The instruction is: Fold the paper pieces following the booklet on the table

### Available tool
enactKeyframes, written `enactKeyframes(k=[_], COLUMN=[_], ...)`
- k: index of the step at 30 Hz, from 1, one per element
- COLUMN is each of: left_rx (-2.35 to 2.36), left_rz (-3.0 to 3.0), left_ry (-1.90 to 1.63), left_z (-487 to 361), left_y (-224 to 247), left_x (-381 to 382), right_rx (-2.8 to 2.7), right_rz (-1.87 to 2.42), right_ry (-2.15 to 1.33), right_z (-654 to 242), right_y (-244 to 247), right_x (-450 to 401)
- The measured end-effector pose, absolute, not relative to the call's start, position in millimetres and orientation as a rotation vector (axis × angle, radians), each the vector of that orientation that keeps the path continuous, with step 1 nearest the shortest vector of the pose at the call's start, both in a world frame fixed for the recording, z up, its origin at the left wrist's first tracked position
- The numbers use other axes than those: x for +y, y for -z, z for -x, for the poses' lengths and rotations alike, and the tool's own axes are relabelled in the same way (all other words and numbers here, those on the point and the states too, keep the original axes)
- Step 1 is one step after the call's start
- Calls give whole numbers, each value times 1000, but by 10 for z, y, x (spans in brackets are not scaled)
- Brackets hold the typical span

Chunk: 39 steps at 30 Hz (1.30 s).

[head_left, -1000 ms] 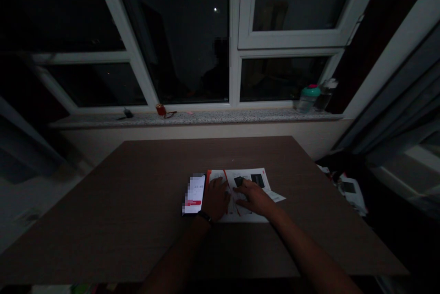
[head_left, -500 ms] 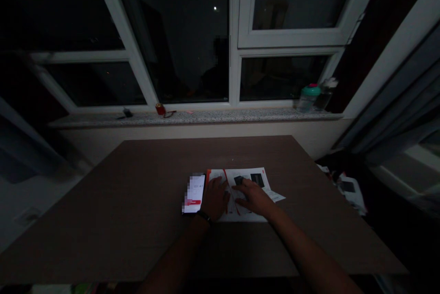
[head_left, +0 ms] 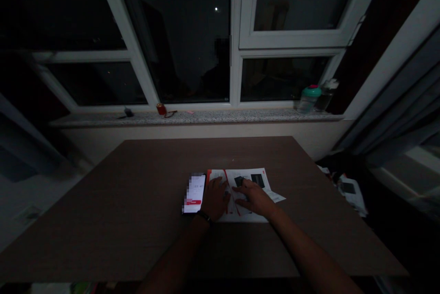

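Right of the phone (head_left: pixel 195 195), printed sheets (head_left: pixel 232 193) lie beneath my spread left fingers (head_left: pixel 216 183), nearer it, and bent right fingers (head_left: pixel 242 189); whether those pinch paper I cannot tell.

phone (head_left: pixel 196 193) left of papers (head_left: pixel 240 175), both on table (head_left: pixel 154 166) (windowsill (head_left: pixel 216 117) behind)

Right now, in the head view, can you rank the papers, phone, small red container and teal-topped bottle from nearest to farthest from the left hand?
From the left hand:
1. Papers: under the hand.
2. Phone: just left of it.
3. Small red container: ahead and left, on the windowsill.
4. Teal-topped bottle: farther off, near the sill's right end.
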<state>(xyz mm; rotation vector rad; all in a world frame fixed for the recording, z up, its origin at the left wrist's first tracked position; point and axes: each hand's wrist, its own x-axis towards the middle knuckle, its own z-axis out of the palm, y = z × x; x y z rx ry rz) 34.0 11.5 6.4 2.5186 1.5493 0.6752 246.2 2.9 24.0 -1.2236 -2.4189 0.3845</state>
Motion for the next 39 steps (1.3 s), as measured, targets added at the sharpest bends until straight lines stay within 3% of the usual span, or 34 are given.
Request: enactKeyframes(k=[4,12,21,39], left_rx=[1518,1349,1392,1514], left_rz=[-2507,-2613,-2629,-2648], left_ry=[-743,-512,-521,-461], left_z=[-371,-409,-412,-444], left_y=[-167,-155,-137,-265], left_x=[96,73,94,47], right_rx=[-2418,-2375,-2095,-2181], right_rz=[1237,1215,1453,1129], right_ry=[-393,-445,-363,-707], right_z=[-2454,-2403,-2703,-2600], right_y=[-251,-242,-206,-220], right_x=[24,25,185,101])
